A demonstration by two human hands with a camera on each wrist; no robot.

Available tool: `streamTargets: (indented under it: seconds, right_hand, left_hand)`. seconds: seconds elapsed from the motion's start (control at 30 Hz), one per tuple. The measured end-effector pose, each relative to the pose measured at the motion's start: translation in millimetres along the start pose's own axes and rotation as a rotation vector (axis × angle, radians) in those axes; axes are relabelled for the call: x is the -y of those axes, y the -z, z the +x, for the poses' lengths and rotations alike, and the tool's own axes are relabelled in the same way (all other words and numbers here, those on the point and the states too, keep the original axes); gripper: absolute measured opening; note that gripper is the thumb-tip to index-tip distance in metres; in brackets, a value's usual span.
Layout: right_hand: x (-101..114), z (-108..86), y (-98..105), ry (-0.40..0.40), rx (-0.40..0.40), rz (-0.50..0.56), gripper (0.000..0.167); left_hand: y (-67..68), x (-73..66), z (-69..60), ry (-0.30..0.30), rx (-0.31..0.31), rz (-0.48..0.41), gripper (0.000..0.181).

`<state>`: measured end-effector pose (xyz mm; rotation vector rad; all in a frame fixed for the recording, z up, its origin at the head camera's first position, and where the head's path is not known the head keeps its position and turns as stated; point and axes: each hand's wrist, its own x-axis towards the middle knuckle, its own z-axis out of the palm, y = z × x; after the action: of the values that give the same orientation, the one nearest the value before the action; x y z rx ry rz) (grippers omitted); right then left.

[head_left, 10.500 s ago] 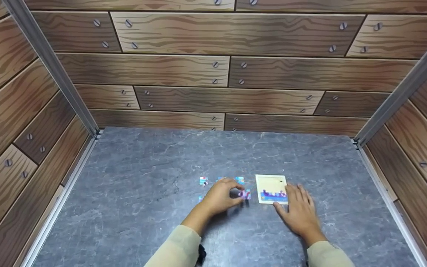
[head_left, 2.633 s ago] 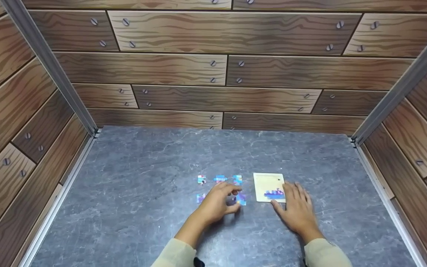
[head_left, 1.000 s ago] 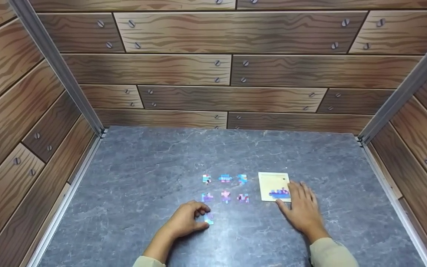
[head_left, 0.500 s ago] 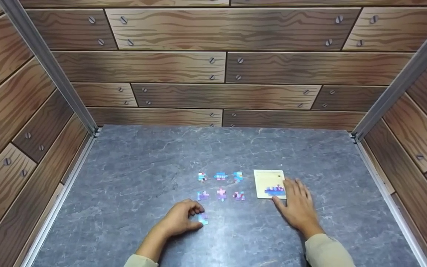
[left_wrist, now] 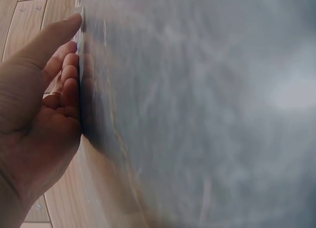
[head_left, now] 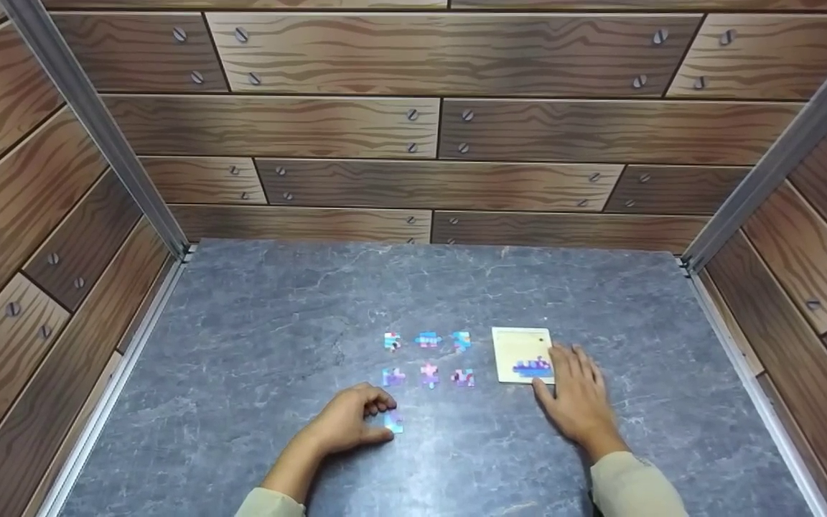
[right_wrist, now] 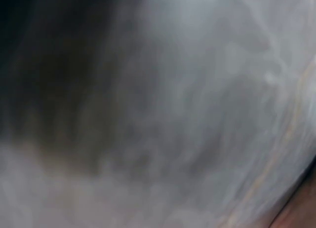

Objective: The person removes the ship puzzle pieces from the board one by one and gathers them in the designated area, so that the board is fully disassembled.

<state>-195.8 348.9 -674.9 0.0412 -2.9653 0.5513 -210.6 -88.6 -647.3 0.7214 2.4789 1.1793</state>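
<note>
My left hand [head_left: 349, 421] pinches a small purple-and-blue jigsaw piece [head_left: 394, 421] between thumb and finger, low over or on the tabletop. In the left wrist view this hand [left_wrist: 47, 90] lies side-on against the table, thumb stretched out and fingers curled. Beyond it are two rows of loose jigsaw pieces, among them a pink one [head_left: 429, 375] and a blue one [head_left: 428, 339]. My right hand [head_left: 580, 398] rests nearly flat on the right edge of a cream puzzle tray [head_left: 517, 341]. Joined blue-purple pieces [head_left: 533, 368] lie at the tray's lower right.
The grey marbled tabletop [head_left: 277, 323] is bounded by wood-pattern panels [head_left: 342, 54] behind and at both sides. Metal posts [head_left: 97, 129] stand at the back corners. The right wrist view is mostly blurred tabletop [right_wrist: 212, 114].
My left hand has moved left and nearer me from beside the tray, bringing the jigsaw piece below the two rows. Fewer pieces lie in the tray. My right hand has stayed at its edge.
</note>
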Motion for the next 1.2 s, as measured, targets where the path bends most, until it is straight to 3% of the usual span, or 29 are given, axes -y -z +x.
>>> streamTargets:
  seconds: [0.27,0.43,0.6,0.73,0.9,1.03,1.2]
  right_hand:
    - [0,1.1,-2,-0.004,0.006,-0.010,0.068]
    - [-1,1.3,-1,-0.006,-0.004,-0.013,0.067]
    - [-1,2.8,1,-0.003,-0.011,-0.013,0.068]
    - [-1,4.4,1,0.000,-0.019,-0.013,0.067]
    - [0,4.9,1,0.006,-0.029,-0.012,0.066]
    - [0,4.3,1,0.006,-0.026,-0.012,0.067]
    - [2,1.7,0,-0.003,-0.011,-0.024,0.068]
  left_hand:
    - [3.3,-1.0,-0.8,0.037,0.018,-0.047,0.040]
    - [5.3,-3.1,2.0,0.026,0.032,-0.064,0.041]
    - [9.5,-19.3,13.3,0.006,0.017,-0.032,0.041]
    - [11.8,-45.0,32.2,-0.032,0.001,0.012,0.043]
    - [5.7,-79.9,65.0,-0.105,-0.009,0.040,0.044]
    - [-8.5,-100.5,95.5,-0.147,-0.015,0.060,0.043]
    - [-34.7,-108.9,127.8,-0.176,-0.008,0.112,0.042]
